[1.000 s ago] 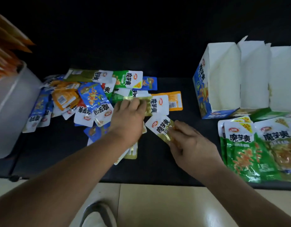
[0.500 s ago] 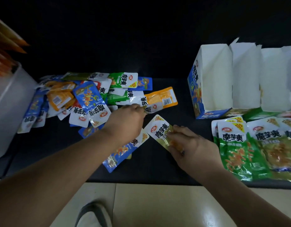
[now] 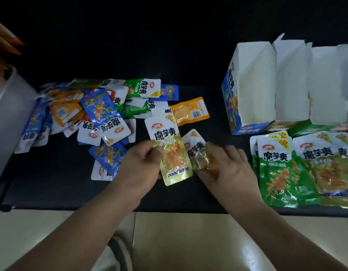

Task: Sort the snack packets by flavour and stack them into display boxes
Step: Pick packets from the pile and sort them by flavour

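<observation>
- the step in hand looks like sorting by flavour: each hand holds one gold-coloured packet above the near middle of the dark table (image 3: 51, 184).
- the left hand (image 3: 143, 165) pinches a gold packet (image 3: 170, 151) by its left edge, face up, label end pointing away from the person.
- the right hand (image 3: 226, 167) has its fingers curled on the lower end of a second gold packet (image 3: 196, 151). it is blurred, so the exact hold is unclear.
- the two packets sit just beside each other, edges touching or nearly so.
- the mixed pile (image 3: 98, 114) of blue, green and orange packets lies to the left, so plenty is left to sort.
- a green stack (image 3: 274, 173) and a gold stack (image 3: 329, 169) lie flat in front of the open display boxes (image 3: 253, 89). no packets show inside the boxes.
- the next move likely calls for squaring the pair together and carrying them right, over the green stack, onto the gold one, labels matching.
</observation>
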Tool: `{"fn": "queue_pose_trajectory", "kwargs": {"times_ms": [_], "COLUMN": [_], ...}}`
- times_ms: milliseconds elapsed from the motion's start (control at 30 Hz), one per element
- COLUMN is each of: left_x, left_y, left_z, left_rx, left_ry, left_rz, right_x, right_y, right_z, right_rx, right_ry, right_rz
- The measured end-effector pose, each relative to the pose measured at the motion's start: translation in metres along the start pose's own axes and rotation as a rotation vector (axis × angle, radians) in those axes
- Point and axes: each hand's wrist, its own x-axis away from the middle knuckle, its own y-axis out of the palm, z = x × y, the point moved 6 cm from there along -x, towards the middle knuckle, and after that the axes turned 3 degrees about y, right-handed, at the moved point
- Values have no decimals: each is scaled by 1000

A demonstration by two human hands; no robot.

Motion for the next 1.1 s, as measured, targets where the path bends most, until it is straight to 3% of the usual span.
{"fn": "queue_pose_trajectory", "kwargs": {"times_ms": [100, 200, 400, 533, 667, 800, 933, 1100], "left_x": [9, 16, 40, 50, 64, 80, 78, 67], "left_y": [7, 13, 44, 66, 102, 147, 194, 218], "left_z": [-5, -7, -3, 24, 53, 76, 95, 105], "left_rx": [23, 72, 184, 180, 141, 41, -76, -151], "left_ry": [8, -4, -23, -13, -54, -71, -30, 77], "left_rz": [-27, -55, -201, -262, -361, -467, -520, -424], "right_x": [-1, 5, 27, 35, 39, 53, 69, 71], "right_y": [-2, -16, -42, -72, -99, -126, -144, -162], "right_z": [7, 5, 2, 13, 32, 76, 133, 199], "right_rx": [-298, -677, -1163, -1152, -980, -941, -929, -657], "right_ry": [202, 332, 413, 413, 321, 393, 522, 681], "right_rz": [-123, -116, -206, -244, -222, -156, 38, 320]}}
